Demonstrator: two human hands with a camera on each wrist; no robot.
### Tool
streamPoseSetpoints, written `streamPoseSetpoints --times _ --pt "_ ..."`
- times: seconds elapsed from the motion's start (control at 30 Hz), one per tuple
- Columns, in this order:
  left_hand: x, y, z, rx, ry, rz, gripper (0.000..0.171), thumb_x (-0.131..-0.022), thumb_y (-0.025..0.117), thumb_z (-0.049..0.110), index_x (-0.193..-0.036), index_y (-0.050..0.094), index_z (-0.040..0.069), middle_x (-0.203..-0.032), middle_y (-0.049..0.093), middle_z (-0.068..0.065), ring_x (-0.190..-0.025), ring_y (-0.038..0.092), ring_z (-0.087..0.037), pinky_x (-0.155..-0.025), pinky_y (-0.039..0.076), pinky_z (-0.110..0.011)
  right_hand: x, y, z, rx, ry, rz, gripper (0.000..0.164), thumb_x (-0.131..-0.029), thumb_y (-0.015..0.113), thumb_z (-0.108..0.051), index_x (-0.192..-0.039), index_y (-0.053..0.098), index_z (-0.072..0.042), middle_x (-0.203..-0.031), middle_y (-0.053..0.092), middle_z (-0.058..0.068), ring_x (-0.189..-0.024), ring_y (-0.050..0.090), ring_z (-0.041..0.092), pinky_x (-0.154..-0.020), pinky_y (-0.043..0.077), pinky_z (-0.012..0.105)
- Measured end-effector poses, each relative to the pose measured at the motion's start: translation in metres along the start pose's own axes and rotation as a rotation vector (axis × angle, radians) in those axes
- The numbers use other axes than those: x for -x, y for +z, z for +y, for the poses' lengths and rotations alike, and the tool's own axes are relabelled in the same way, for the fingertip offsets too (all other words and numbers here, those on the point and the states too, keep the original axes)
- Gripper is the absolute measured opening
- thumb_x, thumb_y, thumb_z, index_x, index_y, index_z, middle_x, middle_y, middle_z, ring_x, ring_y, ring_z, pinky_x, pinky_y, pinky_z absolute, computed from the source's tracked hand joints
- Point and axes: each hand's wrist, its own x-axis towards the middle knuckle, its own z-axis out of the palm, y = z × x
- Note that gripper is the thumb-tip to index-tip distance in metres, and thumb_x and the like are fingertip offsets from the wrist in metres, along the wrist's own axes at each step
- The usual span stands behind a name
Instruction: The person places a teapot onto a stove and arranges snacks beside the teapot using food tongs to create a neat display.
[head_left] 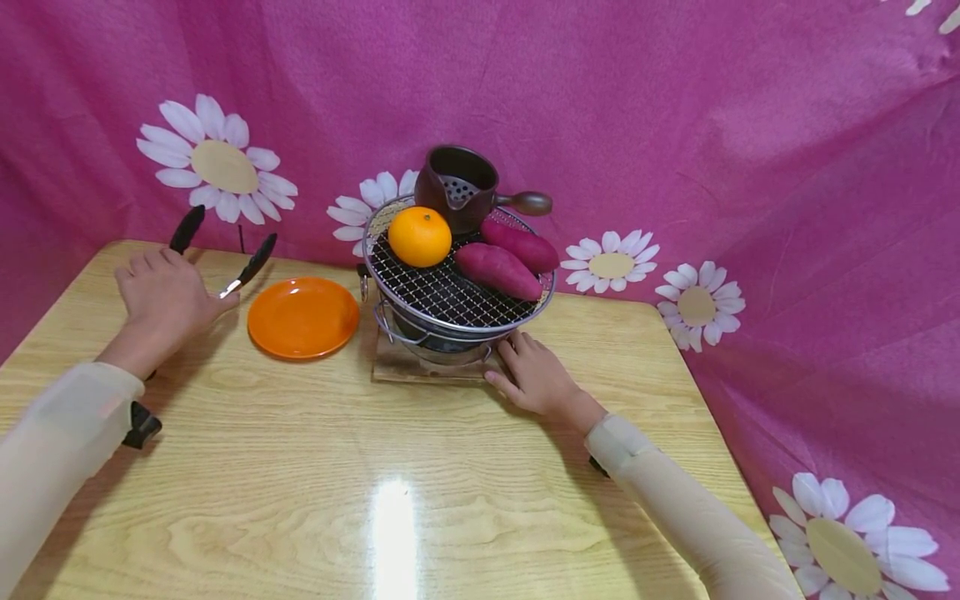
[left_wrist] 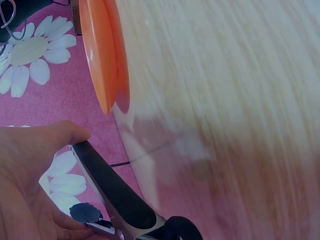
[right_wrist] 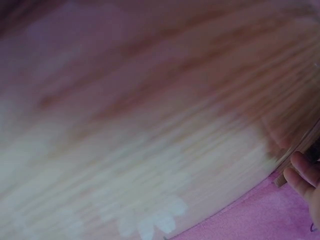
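My left hand [head_left: 165,292] grips tongs [left_wrist: 117,185] with black tips, and in the head view their two arms stand spread apart. The thumb presses one arm of the tongs in the left wrist view. Right beside the tongs lies an orange plate [head_left: 303,318]. My right hand [head_left: 536,375] holds the right end of a wooden board [head_left: 427,372], its thumb at the front edge. On this board stands a round tabletop grill [head_left: 465,321] with a wire mesh. An orange [head_left: 420,237] and two purple sweet potatoes [head_left: 498,271] rest on the mesh.
A dark brown pot [head_left: 438,187] with a side handle sits at the back of the mesh, its handle reaching out to the right. Behind the wooden table [head_left: 300,483] hangs a pink cloth [head_left: 600,108] with white flowers, which also runs down the right side.
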Motion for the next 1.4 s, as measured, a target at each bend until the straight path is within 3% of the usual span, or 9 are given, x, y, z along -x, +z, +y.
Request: streamPoseSetpoints --times 0.3,0.73,1.1,1.4 --pt "-0.001 0.004 -0.001 0.000 0.007 -0.019 0.098 -0.091 0.065 0.049 -0.120 0.029 -0.038 -0.108 0.040 -0.053 -0.102 0.041 -0.062 -0.098 0.033 -0.072 0.000 -0.001 -0.001 0.010 0.003 -0.005 0.079 -0.103 0.014 -0.066 -0.132 0.053 -0.004 -0.136 0.048 0.019 -0.117 0.057 0.035 -0.099 0.052 0.051" --pt "-0.001 0.007 -0.003 -0.006 0.001 -0.051 0.097 -0.091 0.064 0.053 -0.110 0.034 -0.037 -0.098 0.041 -0.047 -0.094 0.042 -0.057 -0.090 0.037 -0.066 0.000 -0.001 -0.001 0.011 0.006 -0.004 0.073 -0.105 0.020 -0.064 -0.130 0.054 -0.004 -0.137 0.048 0.020 -0.117 0.058 0.035 -0.099 0.053 0.051" --pt "0.001 0.011 -0.004 0.019 -0.008 -0.114 0.103 -0.093 0.060 0.053 -0.116 0.031 -0.042 -0.104 0.039 -0.053 -0.100 0.040 -0.063 -0.096 0.032 -0.073 0.001 0.000 -0.001 -0.001 0.003 0.008 0.075 -0.104 0.017 -0.066 -0.127 0.054 -0.005 -0.136 0.048 0.019 -0.115 0.058 0.035 -0.097 0.053 0.051" --pt "0.002 0.011 -0.005 0.035 -0.020 -0.166 0.101 -0.094 0.058 0.051 -0.121 0.028 -0.043 -0.106 0.036 -0.052 -0.106 0.037 -0.066 -0.101 0.027 -0.075 0.000 0.000 -0.001 0.002 -0.022 0.051 0.071 -0.105 0.022 -0.063 -0.130 0.053 -0.004 -0.135 0.049 0.020 -0.114 0.059 0.036 -0.094 0.054 0.051"
